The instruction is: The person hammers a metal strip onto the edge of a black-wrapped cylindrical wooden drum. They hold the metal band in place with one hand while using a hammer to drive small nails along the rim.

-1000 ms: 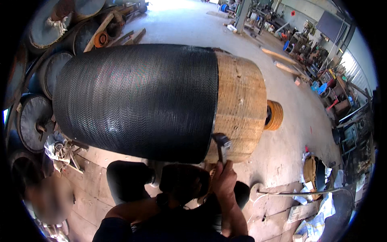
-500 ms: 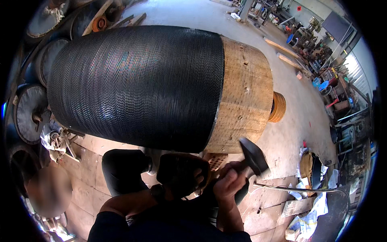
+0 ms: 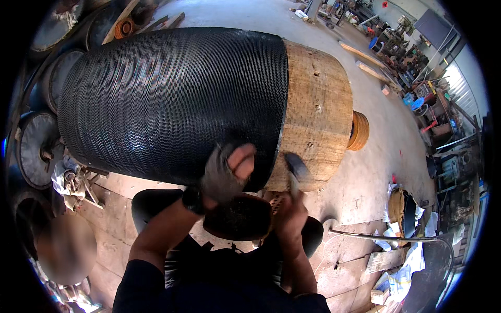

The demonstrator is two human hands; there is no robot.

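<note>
Nearest the camera, the person's dark sleeves rise from the lower edge. The right hand (image 3: 288, 211) is closed around the handle of a hammer (image 3: 296, 169), its fingers wrapped tight; the dark hammer head stands just above those fingers and lies against the lower edge of the wooden section (image 3: 315, 112) of the big roller, right beside the seam where the black covering ends. The left hand (image 3: 225, 175), in a worn grey fingerless glove, is pressed against the underside of the black ribbed covering (image 3: 172, 99); its bare fingertips (image 3: 242, 159) curl loosely on the covering, holding nothing. The hammer head is just to the right of these fingertips, with the seam between them.

Below both hands, a dark rounded piece (image 3: 237, 216) with a textured surface sits between the wrists; what it is cannot be told.

Beyond the fingers, the roller (image 3: 209, 104) lies on its side across the view, black and finely ribbed over most of its length and bare wood at its right end, with an orange hub (image 3: 359, 130) jutting from that end.

Left of the left hand, rags (image 3: 68, 175) lie on the concrete floor (image 3: 376, 172) beside round metal discs (image 3: 36, 148). Farther right, paper scraps and a bent metal rod (image 3: 386, 237) lie on the floor, and at the far top right stands workshop clutter (image 3: 407, 47).
</note>
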